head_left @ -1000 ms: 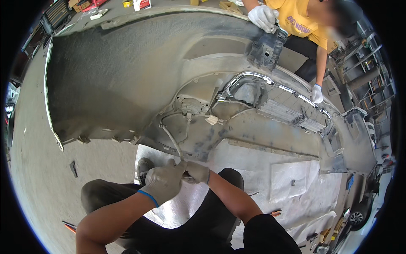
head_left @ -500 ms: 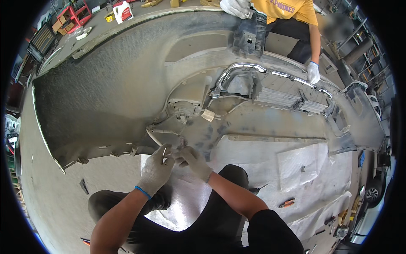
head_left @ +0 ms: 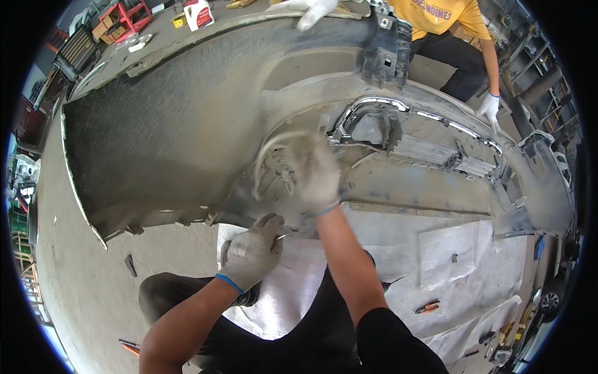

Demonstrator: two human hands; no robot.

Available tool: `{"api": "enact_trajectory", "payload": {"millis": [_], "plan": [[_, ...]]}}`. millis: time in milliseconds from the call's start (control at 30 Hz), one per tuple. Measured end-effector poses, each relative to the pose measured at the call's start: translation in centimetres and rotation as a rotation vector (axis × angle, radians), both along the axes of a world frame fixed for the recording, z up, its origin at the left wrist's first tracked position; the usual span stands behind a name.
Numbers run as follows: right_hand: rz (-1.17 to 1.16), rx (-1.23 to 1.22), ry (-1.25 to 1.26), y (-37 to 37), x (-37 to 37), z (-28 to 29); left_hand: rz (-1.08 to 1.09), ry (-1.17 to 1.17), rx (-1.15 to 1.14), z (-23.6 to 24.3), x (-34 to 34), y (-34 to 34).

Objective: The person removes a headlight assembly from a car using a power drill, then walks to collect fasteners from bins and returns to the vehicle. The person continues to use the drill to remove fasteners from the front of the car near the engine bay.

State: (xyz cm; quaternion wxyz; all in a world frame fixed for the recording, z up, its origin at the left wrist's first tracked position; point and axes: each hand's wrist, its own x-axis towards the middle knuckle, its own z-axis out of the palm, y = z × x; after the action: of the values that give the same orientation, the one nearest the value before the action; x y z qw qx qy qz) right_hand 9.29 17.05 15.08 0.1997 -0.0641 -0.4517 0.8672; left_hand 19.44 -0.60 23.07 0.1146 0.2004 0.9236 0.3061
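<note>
Because the right hand (head_left: 316, 177) is blurred as I watch from afar, I cannot tell how far its fingers are open, nor whether they have hold of anything. It is above the middle of the bumper shell (head_left: 168, 124), farther than the left hand (head_left: 252, 252). A pale cable (head_left: 265, 150) makes an arc over the inside of this shell, just left of the right hand, and its far end seems to pass behind or into the glove; which of these, I cannot say. At the near edge of the shell, the left hand has its fingers curled closed around a slim tool (head_left: 282, 236), whose tip sticks out to the right.

To handle the cable well, I would guide it in one wide curve and never bend it sharply, because a stiff one could crack. I would also take care that it does not catch on the round fitting (head_left: 284, 176) beside the arc. For the left hand, a quiet grip is best: the tip should point away from the other wrist and not scrape the shell.

On the far side, a co-worker (head_left: 451, 53) has one hand at the shell's edge and another near the chrome strip (head_left: 458, 127), so I would avoid hard pulls. Orange-handled pliers (head_left: 428, 307) lie on the pale sheet (head_left: 395, 249), near right.
</note>
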Motion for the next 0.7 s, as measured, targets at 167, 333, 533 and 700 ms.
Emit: {"api": "enact_trajectory", "payload": {"millis": [167, 333, 533, 700], "plan": [[-0.096, 0.571, -0.597, 13.2, -2.5, -8.4, -0.295, -0.182, -0.322, 1.4, 0.3, 0.6], [-0.332, 0.549, -0.627, 19.5, 18.0, -17.6, -0.534, -0.242, -0.463, -1.5, 2.8, 0.3], [-0.501, 1.113, -1.545, 12.3, 43.9, -20.1, -0.513, -0.283, -0.565, 0.8, 3.2, 1.8], [-0.226, 1.348, -1.529, 8.6, 48.0, -19.6, -0.626, -0.17, -0.622, -0.2, 3.6, 3.5]]}}
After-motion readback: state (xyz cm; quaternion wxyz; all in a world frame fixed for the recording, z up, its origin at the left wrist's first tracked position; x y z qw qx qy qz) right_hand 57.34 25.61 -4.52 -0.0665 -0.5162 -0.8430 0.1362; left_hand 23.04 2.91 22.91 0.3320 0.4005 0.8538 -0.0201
